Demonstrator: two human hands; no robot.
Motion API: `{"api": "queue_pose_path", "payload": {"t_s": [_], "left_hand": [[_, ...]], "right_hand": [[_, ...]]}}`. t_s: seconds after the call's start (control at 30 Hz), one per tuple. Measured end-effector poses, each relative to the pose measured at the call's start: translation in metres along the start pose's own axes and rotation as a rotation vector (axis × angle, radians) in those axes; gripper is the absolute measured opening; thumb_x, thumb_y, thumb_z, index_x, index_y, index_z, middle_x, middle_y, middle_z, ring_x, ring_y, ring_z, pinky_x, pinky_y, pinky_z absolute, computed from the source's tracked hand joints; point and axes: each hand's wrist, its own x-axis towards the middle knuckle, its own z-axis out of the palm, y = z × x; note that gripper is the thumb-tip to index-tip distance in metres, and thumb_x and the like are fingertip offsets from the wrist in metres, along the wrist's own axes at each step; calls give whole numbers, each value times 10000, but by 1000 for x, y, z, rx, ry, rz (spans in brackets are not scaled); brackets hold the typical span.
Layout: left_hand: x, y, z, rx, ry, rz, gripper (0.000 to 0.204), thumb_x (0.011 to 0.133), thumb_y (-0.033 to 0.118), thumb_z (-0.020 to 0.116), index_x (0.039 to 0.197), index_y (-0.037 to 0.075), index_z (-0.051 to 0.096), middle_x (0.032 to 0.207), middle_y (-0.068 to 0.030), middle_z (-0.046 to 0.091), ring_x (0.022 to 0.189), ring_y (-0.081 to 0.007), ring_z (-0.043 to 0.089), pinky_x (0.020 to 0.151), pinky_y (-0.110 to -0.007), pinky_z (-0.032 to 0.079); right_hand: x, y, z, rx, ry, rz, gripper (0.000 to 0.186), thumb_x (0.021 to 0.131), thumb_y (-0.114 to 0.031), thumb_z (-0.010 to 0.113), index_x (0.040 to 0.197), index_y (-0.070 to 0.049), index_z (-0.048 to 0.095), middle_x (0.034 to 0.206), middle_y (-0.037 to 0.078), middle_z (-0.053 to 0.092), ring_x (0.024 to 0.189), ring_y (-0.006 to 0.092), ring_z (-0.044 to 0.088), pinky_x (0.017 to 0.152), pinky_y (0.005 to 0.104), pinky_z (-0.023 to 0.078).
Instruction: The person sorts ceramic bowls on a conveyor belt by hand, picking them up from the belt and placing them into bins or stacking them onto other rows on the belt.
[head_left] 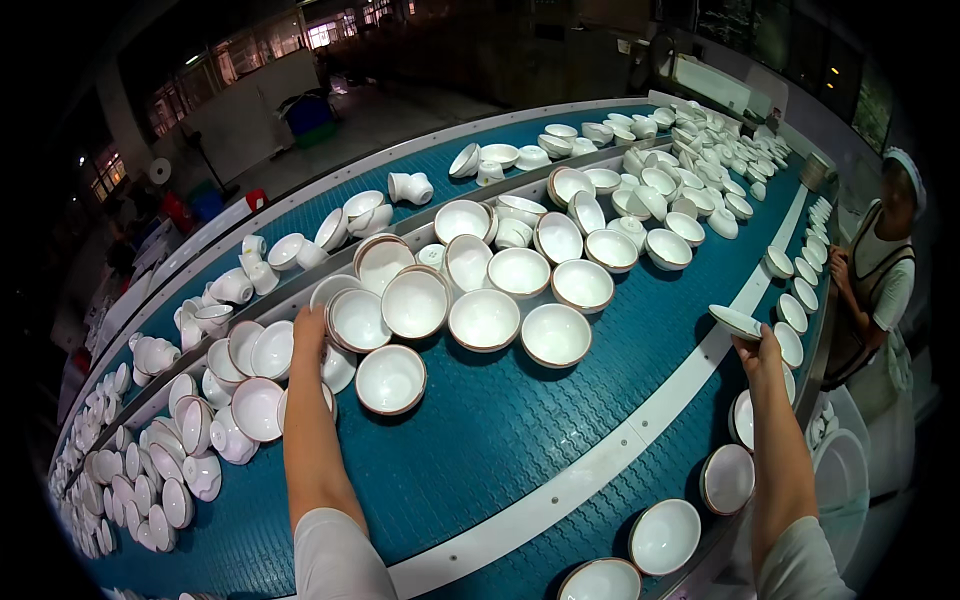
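Observation:
My left hand grips a white bowl at the left side of a cluster of brown-rimmed white bowls on the blue conveyor; its fingertips are partly hidden. Out to the right, my right hand holds another white bowl, tilted, above the outer lane. Below and beside it, a row of upright bowls runs along the outer lane, past the white curved divider strip. More bowls lie heaped and tipped at the left of the belt.
A co-worker in a white cap stands at the right edge of the conveyor, near a translucent tub. A back lane carries small bowls behind a metal rail. Many bowls crowd the far end. Blue and green bins stand beyond the conveyor.

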Motion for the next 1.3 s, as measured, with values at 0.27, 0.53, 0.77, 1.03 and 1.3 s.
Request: {"api": "queue_pose_path", "payload": {"t_s": [0.27, 0.53, 0.77, 1.03, 1.3], "left_hand": [[-44, -34, -20, 112, 152, -87, 362, 718, 188, 572, 904, -118, 619, 882, -274, 645, 808, -392, 636, 724, -437, 486], [-223, 53, 21, 424, 502, 20, 199, 832, 134, 516, 889, -41, 592, 825, -245, 634, 756, -399, 613, 689, -454, 466], [-321, 156, 31, 438, 652, 616, 440, 704, -89, 485, 1137, -65, 560, 888, -232, 620, 739, -382, 592, 672, -414, 478], [-357, 172, 21, 636, 187, 496, 368, 854, 157, 539, 1158, -49, 546, 1142, -243, 556, 1037, -375, 518, 890, -453, 389], [-323, 80, -21, -262, 358, -347, 251, 847, 221, 591, 963, 14, 671, 1071, -157, 593, 966, -325, 539, 915, -423, 379]], "right_hand": [[-52, -25, 23, -607, -530, 167, 447, 925, -255, 513, 1219, 73, 434, 1051, 223, 596, 784, 264, 664, 663, 331, 581], [-173, 41, 122, -1000, -1538, -190, 550, 852, -247, 622, 1295, 24, 443, 1138, 150, 588, 955, 229, 613, 794, 326, 516], [-241, 64, 183, -546, -1847, -952, 823, 745, -242, 716, 1380, 44, 277, 1327, 257, 383, 1199, 395, 415, 995, 422, 368], [-128, 32, 177, -745, -1590, -740, 159, 810, -96, 597, 955, -34, 619, 880, 164, 624, 780, 358, 609, 694, 401, 495], [-21, 17, 149, -1457, -1583, -780, 334, 895, -354, 545, 949, -40, 643, 906, 146, 644, 839, 335, 620, 734, 417, 485]]}}
